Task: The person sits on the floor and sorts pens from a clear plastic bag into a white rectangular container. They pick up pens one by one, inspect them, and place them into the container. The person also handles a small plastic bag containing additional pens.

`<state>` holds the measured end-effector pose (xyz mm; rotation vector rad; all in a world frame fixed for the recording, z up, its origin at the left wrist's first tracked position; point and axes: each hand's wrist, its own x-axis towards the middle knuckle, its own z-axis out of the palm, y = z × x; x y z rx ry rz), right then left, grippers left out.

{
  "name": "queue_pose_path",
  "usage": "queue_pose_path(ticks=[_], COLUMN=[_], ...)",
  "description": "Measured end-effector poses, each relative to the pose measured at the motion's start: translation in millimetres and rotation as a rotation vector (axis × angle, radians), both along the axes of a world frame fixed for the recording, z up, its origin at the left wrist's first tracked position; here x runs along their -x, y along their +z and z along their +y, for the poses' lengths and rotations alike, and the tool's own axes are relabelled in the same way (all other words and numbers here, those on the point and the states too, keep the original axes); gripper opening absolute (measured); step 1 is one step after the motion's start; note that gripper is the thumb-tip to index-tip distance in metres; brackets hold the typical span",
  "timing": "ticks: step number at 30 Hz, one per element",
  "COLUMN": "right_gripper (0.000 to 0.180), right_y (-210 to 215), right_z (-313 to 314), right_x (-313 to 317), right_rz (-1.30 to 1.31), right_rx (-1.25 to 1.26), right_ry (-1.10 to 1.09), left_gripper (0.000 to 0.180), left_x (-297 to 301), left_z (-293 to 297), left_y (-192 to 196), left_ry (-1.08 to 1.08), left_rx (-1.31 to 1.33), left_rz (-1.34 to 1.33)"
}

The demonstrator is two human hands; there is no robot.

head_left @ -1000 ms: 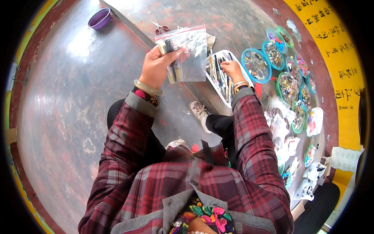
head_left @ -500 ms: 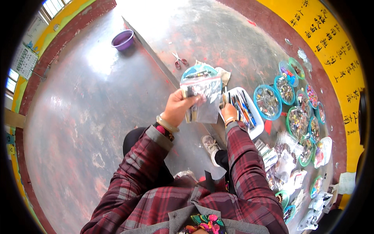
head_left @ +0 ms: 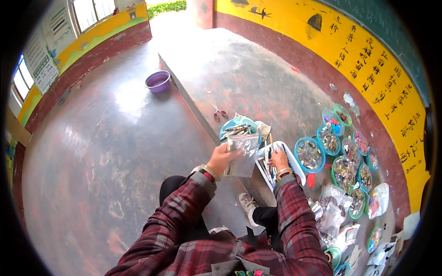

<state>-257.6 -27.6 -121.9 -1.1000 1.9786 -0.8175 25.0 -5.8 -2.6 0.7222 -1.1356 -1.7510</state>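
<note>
Pinched in my left hand [head_left: 221, 160] is a clear zip bag [head_left: 242, 155] with a pinkish-red top strip and some slim dark and tan things inside. It hangs in front of a round blue basket [head_left: 258, 134] filled with pens and other thin sticks. My right hand [head_left: 279, 159] is down at a white tray [head_left: 300, 174] of pens, its fingers curled among them. What those fingers grip, if anything, is hidden. Several pens [head_left: 267, 162] lie beside the hand inside the tray.
Red-handled scissors [head_left: 219, 112] lie on the raised floor beyond the blue basket, and a purple basin [head_left: 158, 82] stands farther left below the step edge [head_left: 189, 102]. On the right are several round baskets [head_left: 309, 155] of small items and a heap of plastic bags [head_left: 334, 214].
The head view has tilted up, showing more wall and the doorway. My right hand has moved from the tray's left edge over the pens inside; my left hand still holds the bag.
</note>
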Motion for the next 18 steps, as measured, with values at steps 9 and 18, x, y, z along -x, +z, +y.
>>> queue_pose_path(ticks=[9,18], right_gripper=[0.013,0.015], right_y=[112,135], right_z=[126,243], right_x=[-40,-51], right_rz=[-0.312,-0.561], right_rx=[0.348,0.445], right_ry=[0.039,-0.07], left_gripper=[0.013,0.017], left_x=[-19,-44], left_z=[50,130], left_y=[-5,14], left_ry=[-0.062,-0.109], left_rx=[0.007,0.08], left_rz=[0.006,-0.1])
